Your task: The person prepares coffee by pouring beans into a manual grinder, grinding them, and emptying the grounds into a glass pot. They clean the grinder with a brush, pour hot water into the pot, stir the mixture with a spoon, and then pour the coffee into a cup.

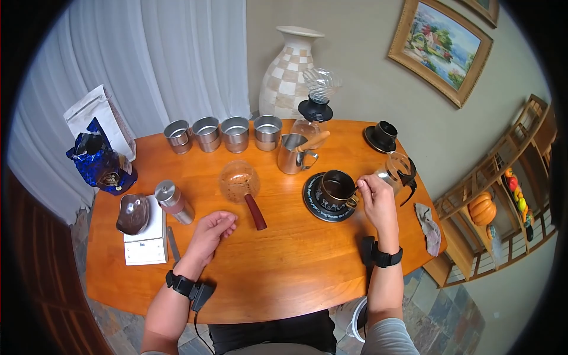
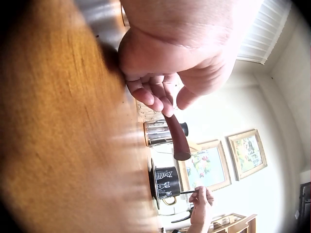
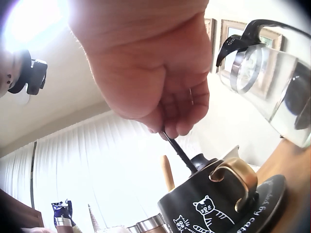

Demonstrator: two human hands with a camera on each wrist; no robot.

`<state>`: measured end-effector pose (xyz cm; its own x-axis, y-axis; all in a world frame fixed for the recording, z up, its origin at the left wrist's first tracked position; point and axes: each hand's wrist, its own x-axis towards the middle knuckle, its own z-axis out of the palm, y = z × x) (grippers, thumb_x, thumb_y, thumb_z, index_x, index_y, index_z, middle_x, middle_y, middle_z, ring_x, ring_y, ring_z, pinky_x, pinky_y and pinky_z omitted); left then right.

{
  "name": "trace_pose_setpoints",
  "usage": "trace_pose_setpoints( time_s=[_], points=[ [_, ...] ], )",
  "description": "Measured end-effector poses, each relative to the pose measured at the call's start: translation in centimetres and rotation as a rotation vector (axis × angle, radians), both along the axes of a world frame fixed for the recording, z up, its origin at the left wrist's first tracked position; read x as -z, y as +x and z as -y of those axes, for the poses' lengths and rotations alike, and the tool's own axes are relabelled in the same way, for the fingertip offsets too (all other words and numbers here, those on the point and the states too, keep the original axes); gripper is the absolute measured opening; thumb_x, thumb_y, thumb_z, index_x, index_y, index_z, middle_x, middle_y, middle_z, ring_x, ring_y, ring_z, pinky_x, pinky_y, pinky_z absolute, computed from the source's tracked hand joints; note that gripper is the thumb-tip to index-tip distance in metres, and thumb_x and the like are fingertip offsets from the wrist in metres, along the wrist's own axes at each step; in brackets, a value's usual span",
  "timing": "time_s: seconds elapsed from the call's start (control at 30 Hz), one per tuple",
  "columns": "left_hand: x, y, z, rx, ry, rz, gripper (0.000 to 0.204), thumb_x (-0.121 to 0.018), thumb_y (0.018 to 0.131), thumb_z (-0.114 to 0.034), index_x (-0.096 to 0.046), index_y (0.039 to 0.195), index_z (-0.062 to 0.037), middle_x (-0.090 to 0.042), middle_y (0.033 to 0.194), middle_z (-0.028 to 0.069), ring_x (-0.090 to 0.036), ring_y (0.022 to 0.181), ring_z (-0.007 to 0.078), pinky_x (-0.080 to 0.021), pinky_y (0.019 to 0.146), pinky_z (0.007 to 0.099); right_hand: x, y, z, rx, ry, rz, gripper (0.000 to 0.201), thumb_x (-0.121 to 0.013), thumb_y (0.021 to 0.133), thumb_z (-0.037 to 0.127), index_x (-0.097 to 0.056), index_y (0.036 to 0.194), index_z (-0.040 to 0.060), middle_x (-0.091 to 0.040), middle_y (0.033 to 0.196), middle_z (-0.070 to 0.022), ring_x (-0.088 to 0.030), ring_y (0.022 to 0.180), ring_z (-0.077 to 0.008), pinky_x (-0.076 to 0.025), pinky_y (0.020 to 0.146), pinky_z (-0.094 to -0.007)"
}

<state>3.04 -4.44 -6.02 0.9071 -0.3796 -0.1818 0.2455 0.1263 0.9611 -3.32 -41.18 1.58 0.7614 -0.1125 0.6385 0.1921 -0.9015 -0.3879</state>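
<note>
My right hand (image 1: 378,201) pinches the top of a thin dark stick, like a spoon handle (image 3: 180,153), which slants into a black cup (image 3: 194,201). The stick's lower end is hidden inside. White cat drawings and a gold handle mark the cup, which stands on a black lettered saucer (image 1: 313,208). Over the table at the left, my left hand (image 1: 212,234) holds nothing, its fingers loosely curled. Just right of it lies a round glass vessel (image 1: 238,177) with a dark red handle (image 1: 255,213).
A glass carafe (image 1: 387,171) stands right of the cup, a steel pitcher (image 1: 290,160) behind it. Several metal cups (image 1: 235,136) line the back. At left are a grinder (image 1: 174,204), a white scale (image 1: 146,251) with a dark bowl (image 1: 133,214), and coffee bags (image 1: 105,168). A cloth (image 1: 427,228) lies far right.
</note>
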Motion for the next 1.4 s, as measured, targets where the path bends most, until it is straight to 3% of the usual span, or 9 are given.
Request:
trace_pose_setpoints(
  time_s=[0.17, 0.27, 0.37, 0.47, 0.7, 0.87, 1.17, 1.4],
  points=[
    [0.3, 0.2, 0.0, 0.010, -0.004, 0.004, 0.018, -0.061, 0.096, -0.021, -0.065, 0.098, -0.0044, -0.061, 0.079, -0.0027, -0.053, 0.073, 0.0057, -0.040, 0.067, 0.0191, 1.2, 0.5, 0.3, -0.095, 0.471, -0.180, 0.015, -0.061, 0.092, 0.008, -0.065, 0.095, -0.0062, -0.067, 0.076, -0.0157, -0.066, 0.065, -0.0188, -0.052, 0.061, -0.0284],
    [0.2, 0.1, -0.1, 0.002, 0.008, 0.017, 0.017, -0.061, 0.096, -0.021, -0.065, 0.097, -0.0045, -0.061, 0.079, -0.0026, -0.053, 0.072, 0.0056, -0.040, 0.066, 0.0190, 1.6, 0.8, 0.3, -0.094, 0.515, -0.162, 0.017, -0.062, 0.092, 0.010, -0.067, 0.095, -0.0064, -0.068, 0.075, -0.0140, -0.067, 0.065, -0.0152, -0.053, 0.062, -0.0257],
    [0.1, 0.2, 0.2, 0.006, 0.023, 0.017, 0.017, -0.061, 0.096, -0.021, -0.065, 0.097, -0.0046, -0.061, 0.079, -0.0026, -0.054, 0.072, 0.0056, -0.040, 0.066, 0.0190, 1.4, 0.7, 0.7, 0.004, 0.307, -0.075, 0.017, -0.063, 0.092, 0.010, -0.068, 0.091, -0.0059, -0.067, 0.069, -0.0121, -0.066, 0.063, -0.0151, -0.052, 0.060, -0.0265],
    [0.3, 0.1, 0.1, -0.003, 0.022, 0.015, 0.017, -0.061, 0.096, -0.021, -0.065, 0.097, -0.0047, -0.061, 0.079, -0.0027, -0.054, 0.072, 0.0055, -0.040, 0.066, 0.0190, 1.2, 0.6, 0.8, 0.069, 0.278, -0.025, 0.017, -0.063, 0.092, 0.011, -0.068, 0.090, -0.0058, -0.066, 0.065, -0.0108, -0.065, 0.060, -0.0156, -0.051, 0.059, -0.0268],
    [0.3, 0.2, 0.0, 0.006, 0.008, 0.021, 0.016, -0.061, 0.096, -0.020, -0.065, 0.097, -0.0044, -0.061, 0.078, -0.0027, -0.054, 0.072, 0.0056, -0.040, 0.066, 0.0190, 1.6, 0.7, 0.6, -0.077, 0.373, -0.156, 0.016, -0.065, 0.090, 0.009, -0.068, 0.093, -0.0059, -0.067, 0.075, -0.0148, -0.065, 0.061, -0.0188, -0.051, 0.058, -0.0280],
    [0.3, 0.2, 0.0, 0.012, 0.003, 0.004, 0.016, -0.061, 0.096, -0.020, -0.065, 0.097, -0.0045, -0.061, 0.078, -0.0027, -0.054, 0.073, 0.0056, -0.040, 0.066, 0.0190, 0.6, 0.4, 0.1, -0.102, 0.261, -0.200, 0.015, -0.066, 0.089, 0.007, -0.069, 0.096, -0.0051, -0.066, 0.078, -0.0144, -0.066, 0.065, -0.0189, -0.051, 0.059, -0.0292],
    [-0.2, 0.0, 0.1, 0.003, 0.038, -0.006, 0.018, -0.060, 0.097, -0.022, -0.065, 0.098, -0.0047, -0.060, 0.079, -0.0030, -0.053, 0.073, 0.0058, -0.040, 0.067, 0.0192, 1.2, 0.7, 1.1, -0.025, 0.334, -0.099, 0.014, -0.061, 0.092, 0.006, -0.067, 0.090, -0.0063, -0.066, 0.072, -0.0117, -0.064, 0.060, -0.0154, -0.051, 0.059, -0.0273],
    [-0.2, 0.0, 0.1, 0.009, 0.031, 0.000, 0.018, -0.059, 0.097, -0.022, -0.064, 0.099, -0.0045, -0.060, 0.080, -0.0028, -0.052, 0.073, 0.0059, -0.040, 0.068, 0.0195, 1.6, 0.9, 0.5, -0.129, 0.482, -0.187, 0.016, -0.060, 0.094, 0.008, -0.066, 0.093, -0.0058, -0.066, 0.074, -0.0067, -0.063, 0.066, -0.0122, -0.051, 0.062, -0.0246]
  ],
)
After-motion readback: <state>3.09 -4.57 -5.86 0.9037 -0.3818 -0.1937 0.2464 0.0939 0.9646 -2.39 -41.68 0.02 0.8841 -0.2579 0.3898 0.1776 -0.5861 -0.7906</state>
